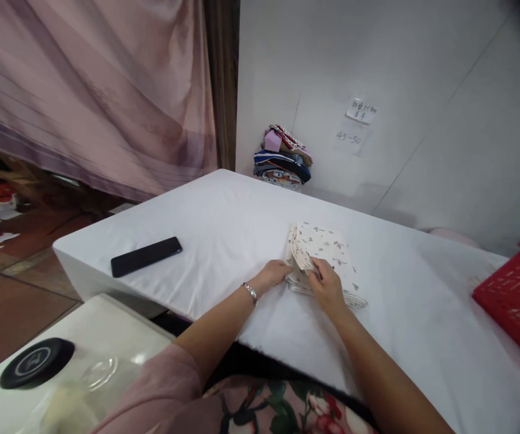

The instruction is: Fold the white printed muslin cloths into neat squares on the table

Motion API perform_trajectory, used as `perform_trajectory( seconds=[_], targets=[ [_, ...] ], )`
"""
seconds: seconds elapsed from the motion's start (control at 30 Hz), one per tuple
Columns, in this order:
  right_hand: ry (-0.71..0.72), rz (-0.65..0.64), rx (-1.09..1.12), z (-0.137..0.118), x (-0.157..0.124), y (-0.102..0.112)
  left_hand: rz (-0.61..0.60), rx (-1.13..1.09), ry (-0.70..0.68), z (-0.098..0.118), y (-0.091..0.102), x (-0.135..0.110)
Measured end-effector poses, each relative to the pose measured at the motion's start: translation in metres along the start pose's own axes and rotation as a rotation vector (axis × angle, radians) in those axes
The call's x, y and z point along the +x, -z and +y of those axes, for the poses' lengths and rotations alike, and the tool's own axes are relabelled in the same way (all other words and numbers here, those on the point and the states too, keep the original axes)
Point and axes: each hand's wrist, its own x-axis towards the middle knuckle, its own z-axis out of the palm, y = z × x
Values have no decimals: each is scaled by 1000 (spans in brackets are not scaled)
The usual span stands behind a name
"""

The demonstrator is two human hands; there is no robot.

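Note:
A cream cloth point(327, 244) with a small leaf-like print lies folded in several layers on the white-covered table point(223, 223). My right hand point(327, 283) is closed on the folded edge at its near left side, thumb on top, lifting that edge a little. At the cloth's near left corner, my left hand point(275, 272) pinches the layers low down by the tabletop. The left fingertips are partly hidden by the fabric. A silver bracelet or watch point(250, 293) circles my left wrist.
A black phone point(146, 256) lies on the table's left part. A stack of folded cloths point(282, 160) stands beyond the far edge by the wall. To the right is a red basket point(517, 295). A white surface at lower left holds a round black object point(37, 363).

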Motion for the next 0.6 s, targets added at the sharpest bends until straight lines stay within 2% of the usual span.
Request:
perform_trajectory(
  seconds=[0.17,0.43,0.5,0.6],
  targets=[
    [-12,35,-10,-1,0,0,48,-28,-67,-1,-6,-6],
    [50,113,-75,-2,7,3,-39,-224,-80,11,-8,-18],
    [87,99,-132,-4,5,1,-61,-242,-74,15,-10,-21],
    [137,1,-214,-5,-2,-6,-109,-268,-58,19,-12,-25]
  ],
)
